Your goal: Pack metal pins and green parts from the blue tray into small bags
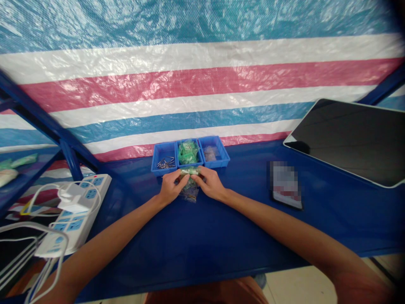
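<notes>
Between my two hands is a small clear plastic bag (190, 194) with green and metallic contents, held just above the blue table. My left hand (170, 186) pinches its upper left side, thumb pointing inward. On the opposite side, the fingers and thumb of my right hand (211, 184) close on the same bag. Right behind the hands stand three joined blue bins. Thin metal pieces (166, 163) lie in the left bin (162, 172). Green packets (188, 152) fill the middle one, and the right bin (221, 163) holds clear plastic bags (210, 153).
A white power strip (91, 200) with a plugged-in adapter (74, 198) and loose cables lies at the left. To the right are a phone (286, 183), its screen blurred, and a large dark screen (351, 141). A striped plastic sheet (196, 80) hangs behind the table (202, 249).
</notes>
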Tool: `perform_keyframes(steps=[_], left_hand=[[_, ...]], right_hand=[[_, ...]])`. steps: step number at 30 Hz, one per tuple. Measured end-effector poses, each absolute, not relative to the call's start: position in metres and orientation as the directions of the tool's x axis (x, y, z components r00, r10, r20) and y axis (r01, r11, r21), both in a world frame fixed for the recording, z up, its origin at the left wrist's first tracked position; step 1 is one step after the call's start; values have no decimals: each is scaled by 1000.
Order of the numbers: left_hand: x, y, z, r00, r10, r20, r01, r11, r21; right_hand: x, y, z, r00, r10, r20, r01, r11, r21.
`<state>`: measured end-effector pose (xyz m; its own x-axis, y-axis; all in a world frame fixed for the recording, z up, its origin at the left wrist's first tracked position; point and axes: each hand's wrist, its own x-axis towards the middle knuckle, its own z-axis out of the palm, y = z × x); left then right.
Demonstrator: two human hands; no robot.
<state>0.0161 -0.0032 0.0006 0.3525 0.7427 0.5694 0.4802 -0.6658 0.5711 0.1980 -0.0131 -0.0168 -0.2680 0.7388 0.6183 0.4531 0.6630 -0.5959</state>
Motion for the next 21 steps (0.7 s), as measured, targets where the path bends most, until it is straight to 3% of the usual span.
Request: perform_keyframes(steps=[21], left_hand=[[16,1,2,410,807,424,437,-582,686]], right_hand=[[197,-10,-16,-273,768,580,435,636,-638]])
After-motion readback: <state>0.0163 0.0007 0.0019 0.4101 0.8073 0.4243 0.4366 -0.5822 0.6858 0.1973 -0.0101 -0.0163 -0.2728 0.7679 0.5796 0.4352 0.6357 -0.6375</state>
